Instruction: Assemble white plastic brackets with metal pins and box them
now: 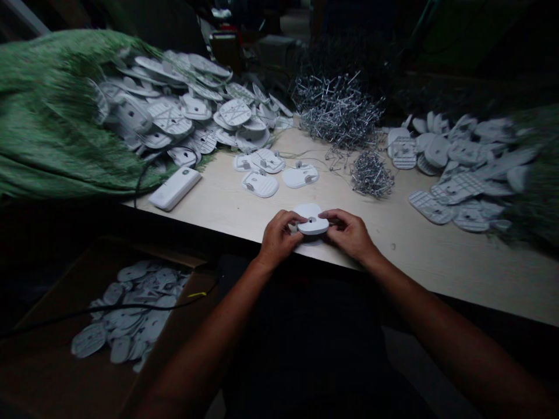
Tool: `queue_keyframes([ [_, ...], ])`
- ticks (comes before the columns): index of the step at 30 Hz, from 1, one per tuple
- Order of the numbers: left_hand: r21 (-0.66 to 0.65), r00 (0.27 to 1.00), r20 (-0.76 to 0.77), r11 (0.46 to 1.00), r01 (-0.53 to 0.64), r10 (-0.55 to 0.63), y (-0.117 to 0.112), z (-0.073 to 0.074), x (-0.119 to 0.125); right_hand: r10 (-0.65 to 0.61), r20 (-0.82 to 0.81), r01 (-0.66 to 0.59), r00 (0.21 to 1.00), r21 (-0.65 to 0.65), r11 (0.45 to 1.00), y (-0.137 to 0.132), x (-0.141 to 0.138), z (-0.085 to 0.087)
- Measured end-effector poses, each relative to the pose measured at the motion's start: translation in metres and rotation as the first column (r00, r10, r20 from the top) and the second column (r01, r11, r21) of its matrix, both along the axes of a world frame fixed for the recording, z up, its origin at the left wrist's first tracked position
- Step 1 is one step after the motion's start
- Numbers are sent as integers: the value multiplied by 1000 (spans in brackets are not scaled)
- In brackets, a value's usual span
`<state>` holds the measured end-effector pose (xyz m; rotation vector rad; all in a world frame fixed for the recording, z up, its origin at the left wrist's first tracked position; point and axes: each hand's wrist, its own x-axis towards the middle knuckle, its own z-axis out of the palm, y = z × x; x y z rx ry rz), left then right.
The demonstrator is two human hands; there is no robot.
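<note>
My left hand (277,238) and my right hand (349,234) hold a white plastic oval part (313,219) from both sides, just above the table's front edge. It has a small dark central hole, and my fingertips press on its rim and top. A second white piece (311,242) seems to lie under it, mostly hidden by my hands. Further up the pale table (419,250), several similar white parts (259,184) lie close together. Beyond them rise a tangled heap of metal wire pins (336,110) and a smaller heap (371,173).
A green woven sack (52,116) spills a pile of white parts (170,113) at the back left. More parts (465,169) lie at the right. A white box-shaped device (174,188) with a black cable sits near the edge. Below left, an open cardboard box (52,372) holds grey-looking parts.
</note>
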<state>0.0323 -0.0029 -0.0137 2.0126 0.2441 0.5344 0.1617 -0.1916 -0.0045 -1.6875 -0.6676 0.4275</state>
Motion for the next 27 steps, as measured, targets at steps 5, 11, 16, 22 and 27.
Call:
queue_keyframes([
  [5, -11, 999, 29, 999, -34, 35, -3, -3, 4, -72, 90, 72, 993, 9, 997, 6, -5, -6],
  [11, -153, 997, -81, 988, 7, -19, 1, 13, -16, -78, -90, 83, 993, 53, 995, -2, -11, 7],
  [16, -464, 986, -153, 876, -130, 65, 4, 33, -55, -148, 110, 138, 983, 92, 986, -10, -25, 30],
  [22, -800, 976, -131, 600, -1, -173, -29, 25, -72, 42, 353, -91, 935, 123, 988, 2, -53, 50],
  [27, -855, 998, -61, 515, -65, 25, -40, 15, -71, 61, 15, -61, 998, 19, 998, 3, -49, 58],
])
